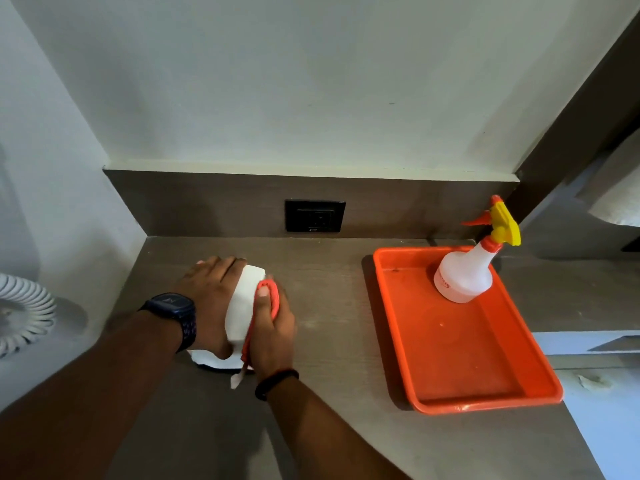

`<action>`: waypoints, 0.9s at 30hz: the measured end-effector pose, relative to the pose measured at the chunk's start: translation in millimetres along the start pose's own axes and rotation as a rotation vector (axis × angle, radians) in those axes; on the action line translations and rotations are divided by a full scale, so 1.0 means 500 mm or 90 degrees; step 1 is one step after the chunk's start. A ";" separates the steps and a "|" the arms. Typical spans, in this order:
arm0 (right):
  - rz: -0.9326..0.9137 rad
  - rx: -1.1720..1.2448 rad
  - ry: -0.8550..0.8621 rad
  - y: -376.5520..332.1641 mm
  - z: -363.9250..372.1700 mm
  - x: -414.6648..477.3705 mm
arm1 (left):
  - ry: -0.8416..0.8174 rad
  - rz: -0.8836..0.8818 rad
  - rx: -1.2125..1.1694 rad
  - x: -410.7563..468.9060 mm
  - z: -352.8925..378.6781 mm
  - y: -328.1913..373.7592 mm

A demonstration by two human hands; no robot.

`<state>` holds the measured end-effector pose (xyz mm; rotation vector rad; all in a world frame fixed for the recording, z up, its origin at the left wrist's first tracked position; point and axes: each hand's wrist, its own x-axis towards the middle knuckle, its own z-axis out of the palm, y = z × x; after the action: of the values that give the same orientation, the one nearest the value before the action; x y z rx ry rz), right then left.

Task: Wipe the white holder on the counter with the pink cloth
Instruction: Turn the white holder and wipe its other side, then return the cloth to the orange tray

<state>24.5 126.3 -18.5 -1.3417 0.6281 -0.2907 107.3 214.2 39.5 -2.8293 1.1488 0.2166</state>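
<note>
Counter [329, 278] of grey-brown wood grain runs under both forearms, and the white holder [242, 303] sits on its left part, between the two hands. The left hand [207, 299] wraps over the holder's left side and top, fingers curled round its far edge and palm laid against it, a dark watch [173, 306] on that wrist. The right hand [272, 330] lies against the holder's right side with the pink cloth [273, 294] bunched under its fingers; the thumb presses the cloth flat onto the white surface, so the cloth is sandwiched between hand and holder. A thin strip of cloth shows along the holder's lower right edge as well. A small white tab [237, 377] pokes out below the right hand, possibly a label on the cloth, though the view is too coarse to be sure. A black band [275, 382] circles the right wrist.

Well apart to the right, an orange tray [485, 386] rests on the counter, and a white spray bottle [464, 275] with a yellow and orange trigger stands upright in its far end. A black socket [314, 216] is set in the back panel behind the holder.
</note>
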 end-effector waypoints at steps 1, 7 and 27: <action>-0.022 -0.004 -0.007 -0.010 -0.002 0.008 | -0.001 0.000 -0.003 0.000 0.000 -0.001; 0.041 -0.045 0.014 -0.045 -0.017 0.052 | -0.025 -0.008 -0.010 0.003 -0.008 0.002; -0.080 0.081 0.191 -0.205 -0.272 0.108 | 0.022 -0.005 -0.235 0.052 -0.080 0.164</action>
<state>5.5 -36.4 53.4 -1.2263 0.7617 -0.6324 72.7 132.5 73.0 -3.1636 1.2167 0.4213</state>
